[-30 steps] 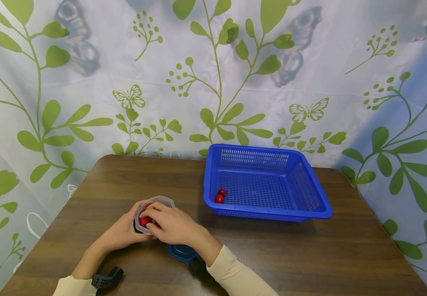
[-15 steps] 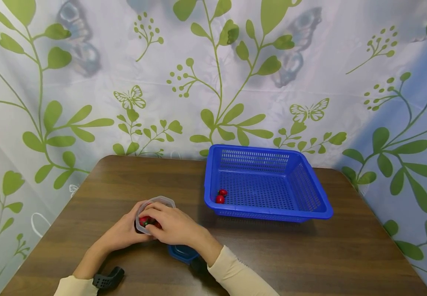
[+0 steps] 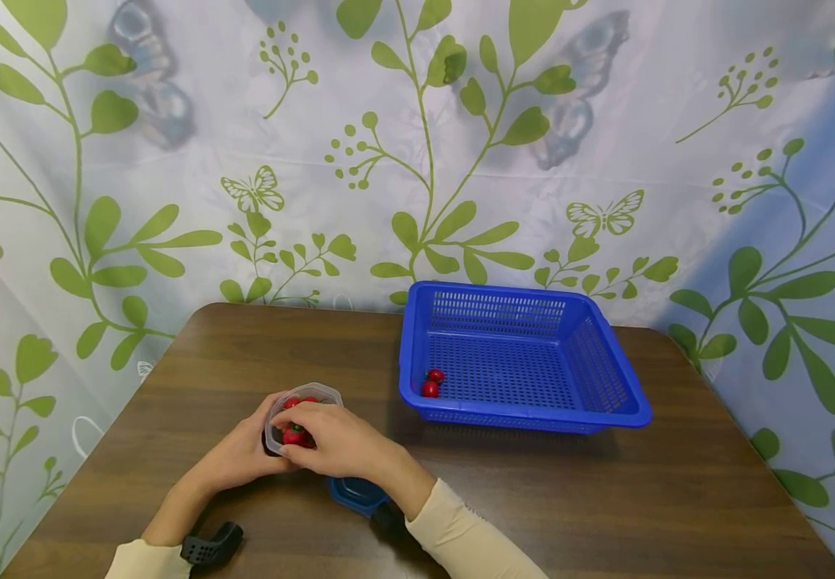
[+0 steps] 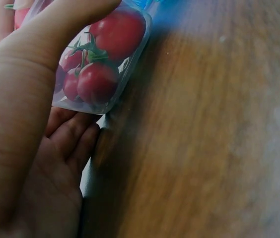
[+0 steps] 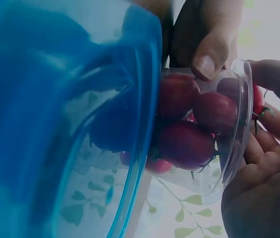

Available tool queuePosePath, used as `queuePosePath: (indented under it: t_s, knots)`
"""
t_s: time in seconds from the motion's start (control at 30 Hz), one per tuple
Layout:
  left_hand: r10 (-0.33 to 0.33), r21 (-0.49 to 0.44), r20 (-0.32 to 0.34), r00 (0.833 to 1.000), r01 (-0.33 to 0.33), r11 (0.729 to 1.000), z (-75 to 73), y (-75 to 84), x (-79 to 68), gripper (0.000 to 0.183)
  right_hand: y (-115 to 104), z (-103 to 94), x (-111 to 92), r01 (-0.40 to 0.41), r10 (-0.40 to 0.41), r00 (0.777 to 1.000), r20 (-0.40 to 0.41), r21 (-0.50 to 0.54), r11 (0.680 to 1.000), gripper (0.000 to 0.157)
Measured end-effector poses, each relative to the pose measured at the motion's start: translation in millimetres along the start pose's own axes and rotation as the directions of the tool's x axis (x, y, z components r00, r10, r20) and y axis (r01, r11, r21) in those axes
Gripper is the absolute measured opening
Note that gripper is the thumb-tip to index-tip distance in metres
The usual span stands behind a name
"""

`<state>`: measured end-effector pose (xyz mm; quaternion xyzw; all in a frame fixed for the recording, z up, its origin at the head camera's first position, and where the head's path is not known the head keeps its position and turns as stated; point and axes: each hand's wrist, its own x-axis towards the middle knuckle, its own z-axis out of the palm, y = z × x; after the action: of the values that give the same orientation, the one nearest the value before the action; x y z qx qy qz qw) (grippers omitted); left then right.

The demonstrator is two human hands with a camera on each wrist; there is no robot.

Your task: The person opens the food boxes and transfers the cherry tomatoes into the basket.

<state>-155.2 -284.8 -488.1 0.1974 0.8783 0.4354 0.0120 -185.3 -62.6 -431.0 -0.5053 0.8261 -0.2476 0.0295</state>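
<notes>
My left hand [image 3: 247,450] grips a clear plastic container [image 3: 327,392], with the thumb [image 5: 207,64] against its wall. Red cherry tomatoes [image 4: 117,34] with green stems show through the side. Over the container's mouth is my right hand [image 3: 345,442], fingertips at the rim. It pinches one tomato [image 5: 258,101] at the opening, partly hidden by the fingers. A blue lid [image 3: 357,494] lies on the table beneath my right wrist and looms large in the right wrist view.
A blue perforated basket [image 3: 526,414] stands at the back right of the brown wooden table [image 3: 606,498]. Two tomatoes [image 3: 429,389] lie in its near left corner. Behind the table hangs a leaf-patterned cloth [image 3: 302,121].
My right fingers have shifted slightly inside the container's mouth, and the tomatoes there have moved, with more red showing now. The left hand and container stay in place.
</notes>
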Motion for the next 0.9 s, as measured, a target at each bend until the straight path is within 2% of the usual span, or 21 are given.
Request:
queuePosePath:
  t_s: [0.17, 0.37, 0.73, 0.9]
  knots:
    - [0.012, 0.011, -0.01, 1.0, -0.012, 1.0, -0.2, 0.1, -0.3, 0.089, 0, -0.2, 1, 0.008, -0.008, 1.0, 0.007, -0.024, 1.0, 0.035]
    - [-0.01, -0.013, -0.006, 1.0, 0.01, 1.0, -0.7, 1.9, -1.7, 0.09, -2, -1.9, 1, 0.008, -0.008, 1.0, 0.006, -0.018, 1.0, 0.035]
    - [-0.029, -0.009, -0.017, 0.999, 0.029, 1.0, 0.8, 4.6, -2.6, 0.093, 2, -11.3, -3, 0.042, -0.04, 0.994, -0.103, 0.02, 0.999, 0.031]
    - [-0.029, -0.019, -0.013, 1.0, 0.028, 0.999, 0.7, 5.3, -2.2, 0.093, 4, -16.0, -6, 0.034, -0.025, 0.992, -0.127, 0.071, 0.997, 0.031]
